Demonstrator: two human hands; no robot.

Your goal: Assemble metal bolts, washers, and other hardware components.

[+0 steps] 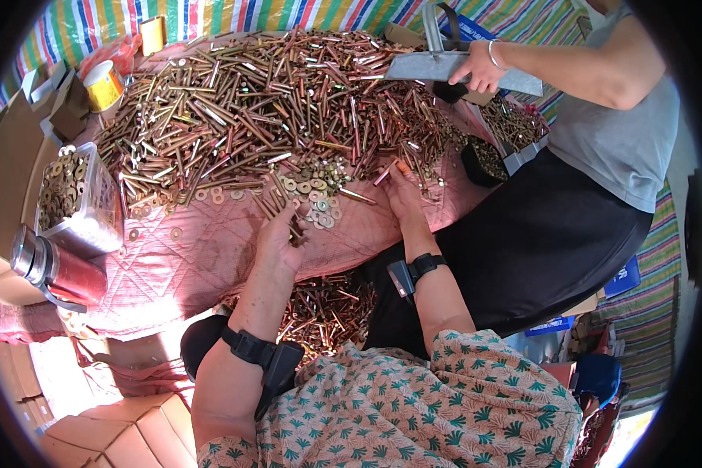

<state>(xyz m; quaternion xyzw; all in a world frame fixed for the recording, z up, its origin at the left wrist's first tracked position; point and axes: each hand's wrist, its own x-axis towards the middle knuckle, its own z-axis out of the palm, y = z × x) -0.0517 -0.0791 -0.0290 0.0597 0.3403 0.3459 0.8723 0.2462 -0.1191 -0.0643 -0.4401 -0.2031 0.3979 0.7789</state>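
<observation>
Head view is filled by a big pile of brass-coloured bolts [273, 101] that is spread on a pink quilted cloth [203, 249]. Just at the near edge of this pile, the left hand [277, 238] is closed around a small bundle of bolts [277, 204], which stick out above the fingers. To the right of it, also at the near edge of the pile, the right hand [404, 191] is laid with the fingers stretched over the loose bolts, and an orange-tipped piece is pinched at its fingertips. Between the two hands, flat washers [316, 195] are scattered. Left of the pile, a clear plastic tub [93, 222] with more washers is placed, and a red flask [54, 273] is seen nearer. At the far right side of the pile, a grey metal scoop [444, 66] is held by another person's hand [480, 70].
</observation>
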